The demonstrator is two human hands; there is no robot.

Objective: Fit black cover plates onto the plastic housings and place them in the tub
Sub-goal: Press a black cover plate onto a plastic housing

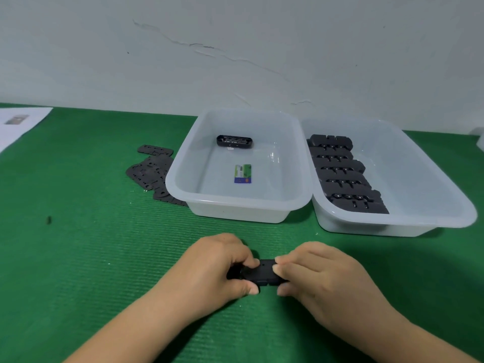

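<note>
Both hands on one housing point(259, 274) low over the tabletop point(104, 258): left hand point(220, 265) pinches one end, right hand point(311, 273) the other. Looks light, rigid; best gripped by the ends. Cover plate probably on top, hard to tell. Beyond: loose plates point(152, 171), tub point(235, 205) holding one finished unit point(234, 141).

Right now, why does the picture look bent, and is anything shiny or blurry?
Head view: the wide lens bows the table edge; soft glare sits on the left tub floor; both hands, left and right, and the housing look slightly soft; shadows are faint under the tubs.
</note>
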